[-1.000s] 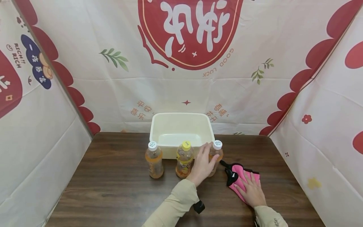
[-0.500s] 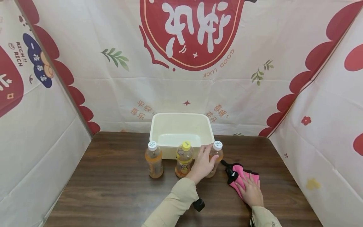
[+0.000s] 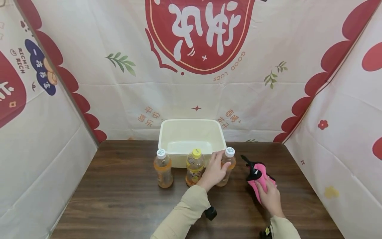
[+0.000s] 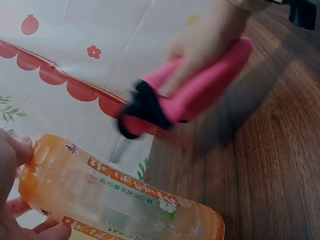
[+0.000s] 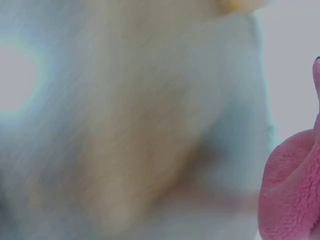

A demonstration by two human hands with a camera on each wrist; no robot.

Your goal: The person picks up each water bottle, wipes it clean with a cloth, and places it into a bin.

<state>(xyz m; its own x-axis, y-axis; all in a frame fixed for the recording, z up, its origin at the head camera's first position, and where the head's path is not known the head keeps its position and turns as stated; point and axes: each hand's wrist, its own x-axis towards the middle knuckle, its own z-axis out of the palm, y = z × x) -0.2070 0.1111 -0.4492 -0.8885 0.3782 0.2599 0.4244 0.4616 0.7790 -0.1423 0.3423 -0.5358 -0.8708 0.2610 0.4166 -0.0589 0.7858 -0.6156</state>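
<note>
My left hand (image 3: pixel 213 171) grips the rightmost drink bottle (image 4: pixel 125 197), a clear one with an orange-printed label and white cap. The bottle stands upright on the table, just in front of the cream bin (image 3: pixel 176 161). Farther right, my right hand (image 3: pixel 271 199) holds a pink cloth item (image 4: pixel 212 92) with black trim and a black strap, pinched between thumb and fingers. The left wrist view shows it raised over the table, its shadow below. In the blurred right wrist view, only pink fabric (image 5: pixel 290 195) is plain at the right edge.
A yellow-capped bottle (image 3: pixel 195 168) stands left of my left hand, and another white-capped bottle (image 3: pixel 163 171) stands farther left. The bin is at the table's back edge. Printed cloth walls (image 3: pixel 191 93) enclose the dark wooden table (image 3: pixel 119 192) at back and sides.
My right hand lay flat on the pink cloth item; now it holds it and has drawn it up and slightly right, turning it. My left hand stays on the bottle.
</note>
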